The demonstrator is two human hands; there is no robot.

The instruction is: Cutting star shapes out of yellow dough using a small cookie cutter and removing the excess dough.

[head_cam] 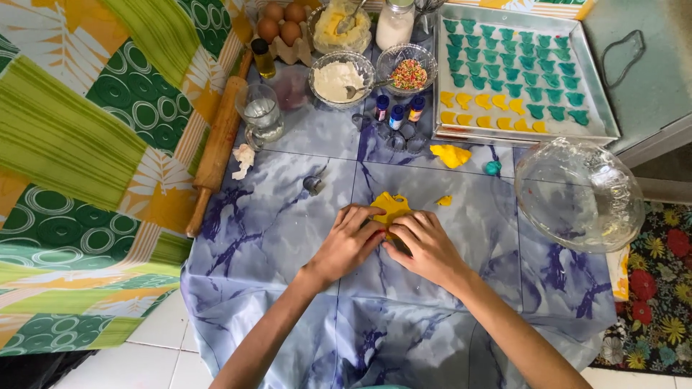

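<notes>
Blue-and-white marbled cloth (pixel 274 230) covers the work surface, with a green, yellow and orange patterned cloth (pixel 79 144) spread at its left and a floral rug (pixel 659 288) on the floor at the right. At the upper right lies a large metal baking tray (pixel 598 94) holding rows of small green shapes (pixel 515 54) and, below them, yellow shapes (pixel 479 104). Just beside the tray's lower right corner rests a clear glass bowl (pixel 580 194). A wooden rolling pin (pixel 216 148) runs along the left edge of the marbled cloth.

Along the far edge stand a carton of brown eggs (pixel 282 25), a bowl of yellow dough (pixel 339 29), a jar of white powder (pixel 395 25), a glass bowl of white flour with a spoon (pixel 339 78), a bowl of coloured sprinkles (pixel 409 72) and a glass measuring cup (pixel 261 112). Three small colouring bottles (pixel 398 112) stand below the bowls. A lump of yellow dough (pixel 450 155) and a small teal ball (pixel 493 168) lie near the tray's front edge.

In the middle, a flattened piece of yellow dough (pixel 393 205) lies on the marbled cloth. The left hand (pixel 347 243) and right hand (pixel 427 245) both press on its near edge, fingers curled down onto it, side by side and touching; whatever sits beneath the fingers is hidden.
</notes>
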